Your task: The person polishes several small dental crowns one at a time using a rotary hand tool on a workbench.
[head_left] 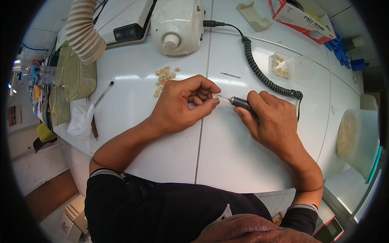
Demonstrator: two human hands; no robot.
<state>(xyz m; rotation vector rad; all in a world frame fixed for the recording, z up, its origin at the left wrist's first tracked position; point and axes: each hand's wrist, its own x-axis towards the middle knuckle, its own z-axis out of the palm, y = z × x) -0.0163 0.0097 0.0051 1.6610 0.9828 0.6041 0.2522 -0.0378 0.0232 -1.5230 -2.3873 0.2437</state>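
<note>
Between thumb and fingertips, my left hand (184, 103) pinches a small cream piece shaped like a dental crown (214, 95). My right hand (273, 117) is wrapped round a dark rotary handpiece (242, 103), held like a pen and pointing left. The handpiece's thin metal bit (223, 96) reaches the crown's right side; whether it touches cannot be made out. Just beyond my left hand lies a loose pile of similar cream pieces (165, 75). A spare thin metal bit (230, 75) rests on the table past my fingertips.
A white control unit (176, 28) stands at the back, with a black coiled cord (259, 67). A ribbed hose (83, 32) hangs at left. Around the edges are woven baskets (81, 77), a pen (103, 93), a plastic bag (80, 121), a clear box (280, 65) with pieces and a carton (302, 20).
</note>
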